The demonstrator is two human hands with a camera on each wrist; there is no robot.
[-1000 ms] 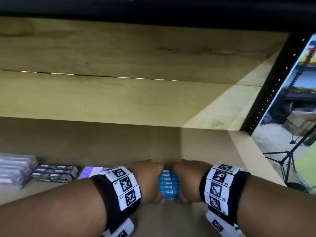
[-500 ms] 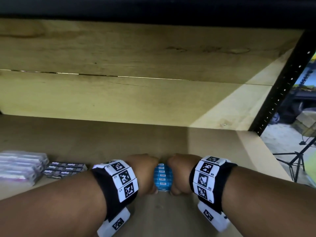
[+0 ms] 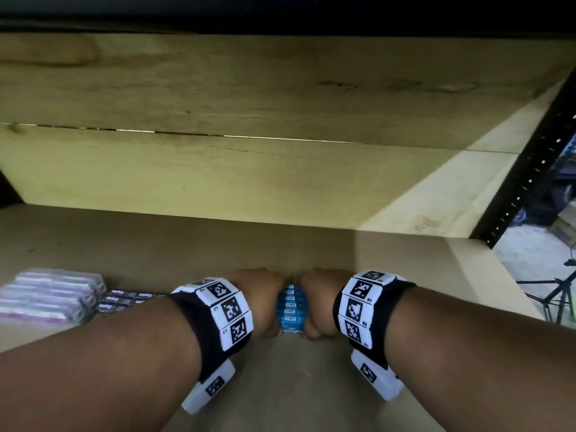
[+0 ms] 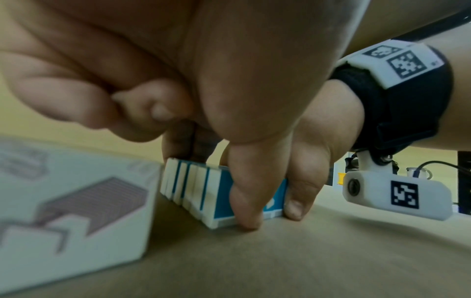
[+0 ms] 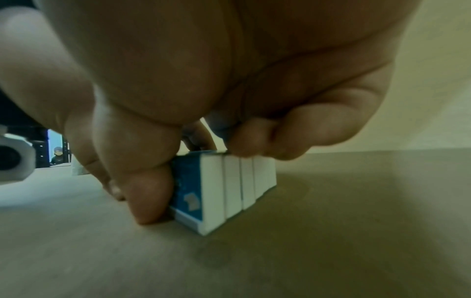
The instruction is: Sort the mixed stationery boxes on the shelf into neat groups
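A row of several small blue-and-white boxes stands on edge on the brown shelf board, squeezed between both hands. My left hand grips the row's left side, its thumb pressed on the near blue face. My right hand grips the right side, with its thumb on the near face and curled fingers on the top of the blue boxes. The row's far end is hidden by the hands.
At the left lie a pile of clear purple-tinted packs and dark flat staple boxes. A white box with a staple drawing sits close to the left of the row. A black shelf upright stands at right, a wooden back panel behind.
Both hands with the blue row have shifted slightly left on the shelf; the grip is unchanged.
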